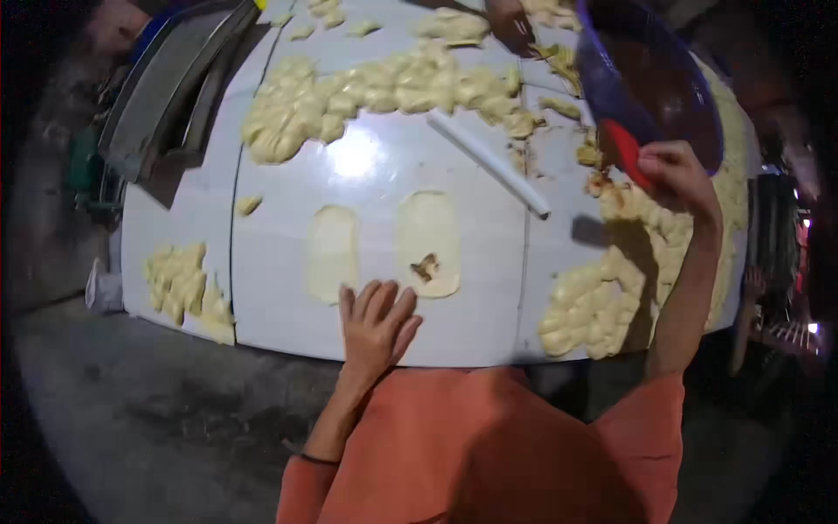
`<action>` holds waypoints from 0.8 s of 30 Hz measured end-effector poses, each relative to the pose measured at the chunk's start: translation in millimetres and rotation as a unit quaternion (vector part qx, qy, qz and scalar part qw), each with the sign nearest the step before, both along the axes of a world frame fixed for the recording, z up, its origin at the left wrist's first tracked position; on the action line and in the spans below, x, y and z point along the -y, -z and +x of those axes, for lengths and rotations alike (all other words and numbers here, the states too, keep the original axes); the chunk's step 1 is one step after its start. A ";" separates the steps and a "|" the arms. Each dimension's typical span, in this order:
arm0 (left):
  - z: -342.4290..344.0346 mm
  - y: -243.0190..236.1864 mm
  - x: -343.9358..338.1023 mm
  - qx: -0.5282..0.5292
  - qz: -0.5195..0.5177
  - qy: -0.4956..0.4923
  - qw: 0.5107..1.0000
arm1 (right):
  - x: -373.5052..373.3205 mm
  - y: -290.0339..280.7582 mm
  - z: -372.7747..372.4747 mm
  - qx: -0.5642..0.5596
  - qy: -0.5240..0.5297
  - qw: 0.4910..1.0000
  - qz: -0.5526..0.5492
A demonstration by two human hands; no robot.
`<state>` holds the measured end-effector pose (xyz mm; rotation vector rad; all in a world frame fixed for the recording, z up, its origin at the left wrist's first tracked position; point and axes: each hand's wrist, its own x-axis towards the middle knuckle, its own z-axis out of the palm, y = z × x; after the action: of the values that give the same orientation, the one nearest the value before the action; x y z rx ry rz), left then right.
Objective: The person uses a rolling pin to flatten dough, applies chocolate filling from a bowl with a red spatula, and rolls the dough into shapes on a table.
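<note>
Your right hand (pixel 676 175) pinches a red tool (pixel 623 153). Just beyond your left hand (pixel 377 327), fingers slightly apart, the right strip (pixel 428 223) of dough has filling (pixel 426 267); the left strip (pixel 333 249) has none yet.

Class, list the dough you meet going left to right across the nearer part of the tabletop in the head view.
Near-left cluster, small piece, plain flattened dough, brown-patched flattened dough, near-right cluster.

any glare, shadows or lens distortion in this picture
Head view: bright glare washes out a patch of the white table; head view: a dark shadow crosses the dough pieces below the right hand; head view: the table's near edge bows, and the picture's corners go black.
</note>
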<state>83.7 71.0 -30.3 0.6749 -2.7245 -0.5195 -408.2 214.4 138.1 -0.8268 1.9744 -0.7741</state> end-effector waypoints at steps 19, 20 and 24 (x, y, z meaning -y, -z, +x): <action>-37.8 -13.2 29.6 -0.065 0.054 -0.017 0.996 | 28.1 81.8 252.1 -0.340 -0.127 0.931 -0.046; -40.2 -12.6 32.6 -0.066 0.055 -0.016 0.996 | 26.5 84.5 253.0 -0.340 -0.122 0.932 -0.040; -49.9 -5.5 36.0 -0.093 0.068 0.003 0.993 | 29.0 90.6 259.9 -0.355 -0.072 0.929 -0.077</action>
<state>33.8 35.0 -24.8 0.6168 -2.5353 -0.7357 -148.2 185.4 47.4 -1.4881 2.4520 -0.5899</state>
